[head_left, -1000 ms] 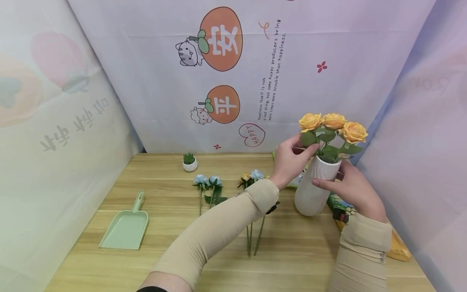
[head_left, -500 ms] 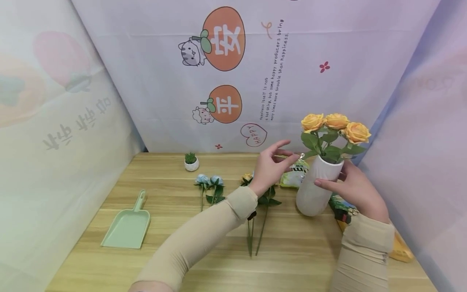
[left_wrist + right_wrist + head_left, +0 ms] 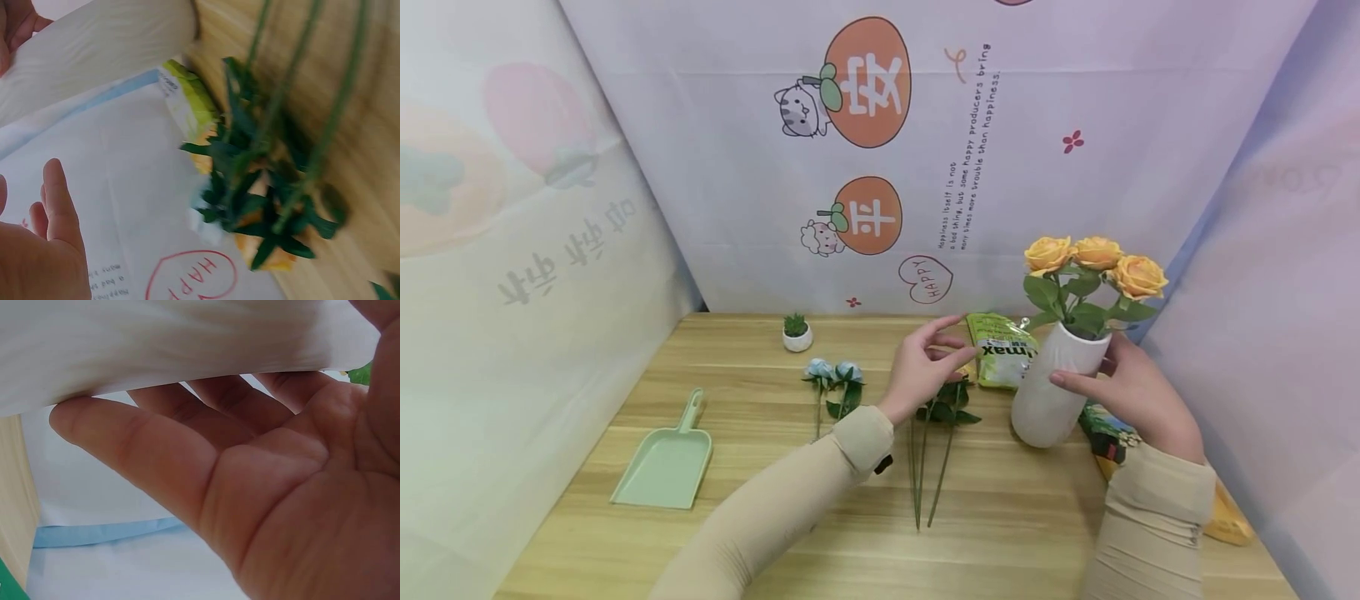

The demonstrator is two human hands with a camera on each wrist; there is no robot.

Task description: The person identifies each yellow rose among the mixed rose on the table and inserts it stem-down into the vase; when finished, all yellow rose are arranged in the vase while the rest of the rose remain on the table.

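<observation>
In the head view my right hand (image 3: 1138, 396) grips a white vase (image 3: 1054, 387) by its right side near the top. The right wrist view shows the thumb and fingers curled about the white wall of the vase (image 3: 181, 340). Three yellow roses (image 3: 1096, 254) with green leaves stand in it. My left hand (image 3: 925, 367) is over the table with loosely bent fingers and nothing in them. Below and beside it lie several flower stems (image 3: 931, 483). The left wrist view shows their leaves (image 3: 250, 194), yellow blooms and a pale blue bloom, apart from the left hand (image 3: 47, 250).
A green pouch (image 3: 1000, 354) lies behind the vase. Two blue flowers (image 3: 833, 372) lie left of my left hand. Farther left are a small potted succulent (image 3: 797, 333) and a green dustpan (image 3: 666, 467). A yellow object (image 3: 1228, 512) is partly hidden behind my right forearm.
My left hand has let go of the roses' leaves and moved left and down, away from the vase toward the lying flowers. My right hand still holds the vase in place.
</observation>
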